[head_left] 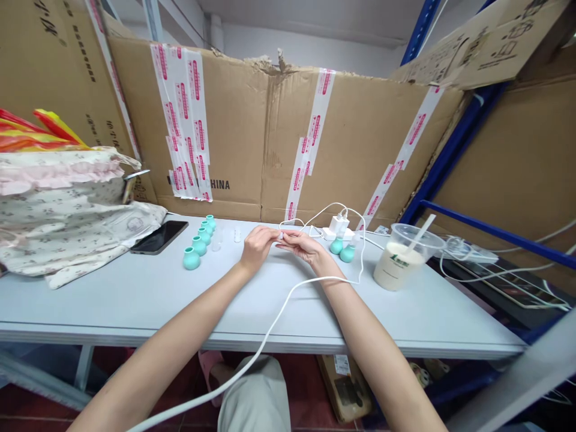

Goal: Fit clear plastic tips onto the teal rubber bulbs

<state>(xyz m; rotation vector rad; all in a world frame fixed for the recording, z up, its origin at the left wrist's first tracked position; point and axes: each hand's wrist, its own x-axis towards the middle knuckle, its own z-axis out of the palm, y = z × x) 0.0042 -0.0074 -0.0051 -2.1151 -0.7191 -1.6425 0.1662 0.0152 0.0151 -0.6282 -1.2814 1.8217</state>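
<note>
Both hands meet over the middle of the table, fingertips pinched around a small whitish piece (281, 236) too small to name. My left hand (257, 245) is closed on its left side, and my right hand (305, 246) grips from the right with the thumb and index finger. To the left stands a slanting row of several round teal rubber bulbs (191, 258) with open necks. Beside them are clear plastic tubes (216, 239). Right of my right hand sit two teal bulbs (347, 252) with clear pieces fitted on top.
A white cable (288, 300) crosses in front of my right forearm. A cup of milky drink (399, 264) with a straw stands at the right, near a white charger (339, 224). A black phone (159, 237) and a floral cloth bag (67, 210) lie left. Cardboard (238, 132) walls the back.
</note>
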